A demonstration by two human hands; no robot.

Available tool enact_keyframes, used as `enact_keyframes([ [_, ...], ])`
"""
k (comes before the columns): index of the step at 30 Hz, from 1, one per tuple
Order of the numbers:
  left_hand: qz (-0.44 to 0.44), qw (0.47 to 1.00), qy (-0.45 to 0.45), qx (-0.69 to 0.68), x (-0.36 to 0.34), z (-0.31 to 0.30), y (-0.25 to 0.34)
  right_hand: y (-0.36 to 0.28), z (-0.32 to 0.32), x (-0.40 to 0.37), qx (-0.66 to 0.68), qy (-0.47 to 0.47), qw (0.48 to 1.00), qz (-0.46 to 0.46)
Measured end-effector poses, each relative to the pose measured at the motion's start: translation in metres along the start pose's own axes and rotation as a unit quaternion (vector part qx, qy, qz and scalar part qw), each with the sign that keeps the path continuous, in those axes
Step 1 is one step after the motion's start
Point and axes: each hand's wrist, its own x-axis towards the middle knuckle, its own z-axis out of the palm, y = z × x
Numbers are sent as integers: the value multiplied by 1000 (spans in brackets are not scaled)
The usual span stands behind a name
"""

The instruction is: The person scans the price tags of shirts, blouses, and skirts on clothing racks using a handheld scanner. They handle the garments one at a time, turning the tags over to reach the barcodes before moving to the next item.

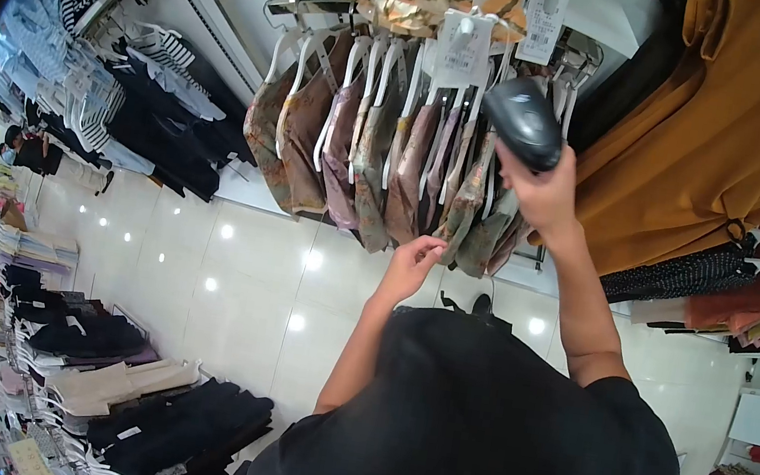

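1. The work in hand appears to be reading a paper tag [463, 50] with the scanner [524, 122]. The tag hangs at the top of the row of patterned garments [373, 149], near the right end of the rack [306, 4].
2. To do this well, I judge the scanner's window should face the tag squarely. The tag should lie flat and steady, with its printed side clear of the hangers.
3. A second tag [544, 18] hangs just beside the first, so the aim should single out one of them.
4. The right hand [546, 193] has its grip closed around the scanner's handle. It is raised in front of the right end of the row, just beside the mustard garment [724, 140].
5. The left hand [410, 266] is at the lower hems of the garments, fingers curled and narrow. It touches the fabric, but whether it actually pinches a hem I cannot tell from this angle.
6. Drawing the chosen garment gently clear of its neighbours at the hem would, I judge, stop it swinging.
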Motion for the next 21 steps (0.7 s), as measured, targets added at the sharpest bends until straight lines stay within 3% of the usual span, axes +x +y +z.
enact_keyframes([
  [2,18,1000,-4,-7,-2,2,-5,4,14,4,-120,-50,989,-68],
  [6,12,998,-21,56,-19,-6,10,11,27,10,-202,-12,968,-145],
  [10,11,998,6,58,-33,-18,6,24,19,-3,-257,-19,960,-110],
  [18,0,997,11,70,-55,-40,-4,60,21,-44,-182,5,980,-76],
  [21,-16,996,0,87,-56,-45,-2,52,17,-20,-12,60,998,-32],
])
